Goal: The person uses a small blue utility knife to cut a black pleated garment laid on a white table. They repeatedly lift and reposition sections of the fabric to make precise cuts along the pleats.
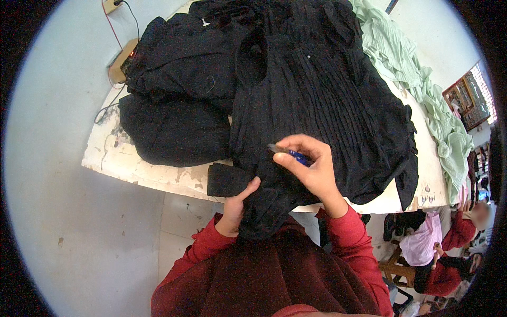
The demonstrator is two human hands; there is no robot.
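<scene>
A black pleated garment [327, 100] is spread on the pale, worn table [121, 158] in front of me. My right hand [311, 164] is closed round a small blue-handled tool [299, 157] with a grey tip, perhaps a thread snipper, held over the garment's plain front. My left hand [235, 206] grips the lower part of the garment at the near edge, thumb on top and fingers hidden under the cloth, beside a folded black flap [226, 179], possibly a cuff.
More black clothing [179, 63] lies to the left and back. Pale green fabric [443, 132] runs along the right. A box [121, 58] with wires sits by the left wall. At lower right, people in red [457, 235] sit with pink cloth [420, 243] near a wooden stool [398, 269].
</scene>
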